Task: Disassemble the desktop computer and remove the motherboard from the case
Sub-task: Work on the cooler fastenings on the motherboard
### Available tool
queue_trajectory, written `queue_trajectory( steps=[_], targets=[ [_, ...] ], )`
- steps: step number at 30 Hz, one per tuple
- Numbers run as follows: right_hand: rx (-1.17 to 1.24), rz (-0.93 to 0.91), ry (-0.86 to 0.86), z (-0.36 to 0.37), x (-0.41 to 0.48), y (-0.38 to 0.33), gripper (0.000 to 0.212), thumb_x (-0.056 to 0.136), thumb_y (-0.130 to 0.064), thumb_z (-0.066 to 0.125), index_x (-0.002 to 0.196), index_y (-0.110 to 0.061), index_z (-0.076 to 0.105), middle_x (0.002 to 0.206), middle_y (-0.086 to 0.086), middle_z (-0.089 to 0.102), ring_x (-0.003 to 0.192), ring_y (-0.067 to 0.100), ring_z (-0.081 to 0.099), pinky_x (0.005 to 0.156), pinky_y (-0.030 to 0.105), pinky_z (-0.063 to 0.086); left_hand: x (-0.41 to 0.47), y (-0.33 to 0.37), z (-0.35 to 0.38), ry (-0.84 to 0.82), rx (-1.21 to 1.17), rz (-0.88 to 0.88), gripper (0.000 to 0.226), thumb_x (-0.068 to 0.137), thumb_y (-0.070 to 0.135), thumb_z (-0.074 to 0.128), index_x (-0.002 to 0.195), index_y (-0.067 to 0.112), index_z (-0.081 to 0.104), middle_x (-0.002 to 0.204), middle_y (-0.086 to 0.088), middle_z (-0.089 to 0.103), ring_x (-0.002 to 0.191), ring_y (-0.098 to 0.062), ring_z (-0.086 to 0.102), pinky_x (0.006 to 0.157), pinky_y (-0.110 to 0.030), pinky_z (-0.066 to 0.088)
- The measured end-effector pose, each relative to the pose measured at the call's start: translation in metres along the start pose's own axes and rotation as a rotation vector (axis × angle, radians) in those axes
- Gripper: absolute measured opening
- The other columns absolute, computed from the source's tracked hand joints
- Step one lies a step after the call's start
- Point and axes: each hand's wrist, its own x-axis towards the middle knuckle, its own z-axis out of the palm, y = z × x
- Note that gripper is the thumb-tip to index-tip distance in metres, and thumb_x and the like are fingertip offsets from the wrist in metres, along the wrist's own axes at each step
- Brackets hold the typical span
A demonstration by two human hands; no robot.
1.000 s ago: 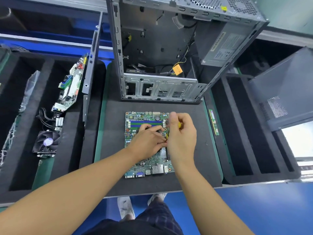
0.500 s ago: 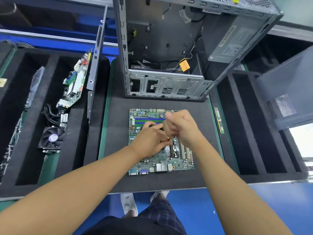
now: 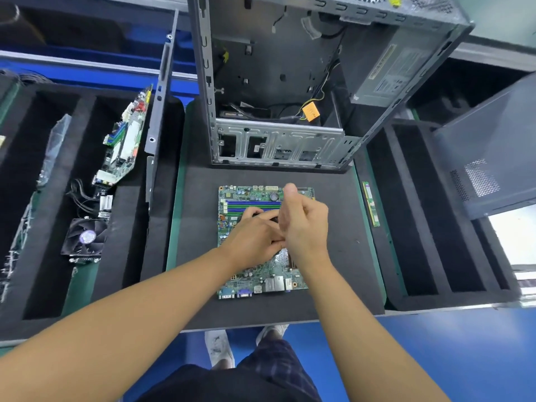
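The green motherboard (image 3: 246, 281) lies flat on the black foam mat (image 3: 197, 227), out of the open grey computer case (image 3: 278, 146) that stands just behind it. My left hand (image 3: 252, 242) rests on the middle of the board with its fingers curled against my right hand; what they hold is hidden. My right hand (image 3: 304, 224) stands edge-on above the board, thumb up, fingers curled into a fist round a tool that it mostly hides. A dark bit shows between the two hands.
A power supply (image 3: 388, 74) and loose cables remain inside the case. A memory stick (image 3: 370, 204) lies at the mat's right edge. The left foam tray holds another circuit board (image 3: 127, 146) and a cooler fan (image 3: 85, 239). A grey side panel (image 3: 493, 146) leans at the right.
My right hand has turned on the spot over the board, and the yellow tool handle seen a second ago is now hidden. My left hand has stayed on the board.
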Motion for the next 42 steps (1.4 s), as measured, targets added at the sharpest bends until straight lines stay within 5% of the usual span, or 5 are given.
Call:
queue_trajectory(
  steps=[7, 16, 25, 32, 42],
  targets=[
    [0.004, 0.162, -0.589, -0.03, 0.03, -0.002, 0.052, 0.096, -0.046, 0.048, 0.05, -0.021, 0.045, 0.047, 0.0, 0.033, 0.046, 0.017, 0.03, 0.05, 0.024, 0.03, -0.001, -0.014, 0.008, -0.181, 0.127, -0.045, 0.033, 0.093, 0.049, 0.058, 0.076, 0.027, 0.075, 0.085, 0.018, 0.07, 0.098, -0.001, 0.04, 0.096, -0.034, 0.028],
    [-0.12, 0.057, 0.129, -0.004, -0.009, -0.007, 0.059, 0.099, -0.044, 0.049, 0.061, -0.001, 0.039, 0.056, 0.015, 0.036, 0.055, 0.018, 0.034, 0.054, 0.032, 0.031, 0.0, 0.0, -0.005, -0.158, 0.076, -0.06, 0.036, 0.084, 0.043, 0.035, 0.062, 0.03, 0.061, 0.079, 0.018, 0.067, 0.108, -0.009, 0.052, 0.095, -0.043, 0.036],
    [0.294, 0.248, -0.6, -0.036, 0.041, 0.002, 0.053, 0.092, -0.032, 0.052, 0.041, -0.021, 0.038, 0.038, -0.003, 0.027, 0.039, 0.011, 0.021, 0.048, 0.02, 0.022, 0.001, -0.008, 0.005, -0.225, 0.181, -0.034, 0.036, 0.096, 0.048, 0.054, 0.074, 0.027, 0.073, 0.09, 0.019, 0.069, 0.112, -0.004, 0.042, 0.097, -0.039, 0.032],
    [0.436, 0.068, -0.522, -0.032, 0.041, -0.019, 0.049, 0.092, -0.031, 0.058, 0.048, -0.023, 0.04, 0.042, -0.007, 0.031, 0.04, 0.01, 0.026, 0.048, 0.02, 0.024, -0.012, -0.014, -0.024, -0.044, -0.034, -0.112, 0.046, 0.096, 0.05, 0.049, 0.14, 0.037, 0.046, 0.147, 0.022, 0.041, 0.141, 0.002, 0.028, 0.117, -0.033, 0.01],
    [0.305, -0.029, -0.337, 0.056, 0.053, -0.021, 0.049, 0.093, -0.024, 0.052, 0.047, -0.02, 0.035, 0.044, -0.005, 0.031, 0.043, 0.018, 0.024, 0.047, 0.025, 0.03, -0.056, -0.061, -0.045, -0.081, -0.263, -0.505, 0.028, 0.089, 0.014, 0.065, 0.116, 0.022, 0.064, 0.115, 0.016, 0.06, 0.107, 0.002, 0.057, 0.096, -0.019, 0.043]
  ],
)
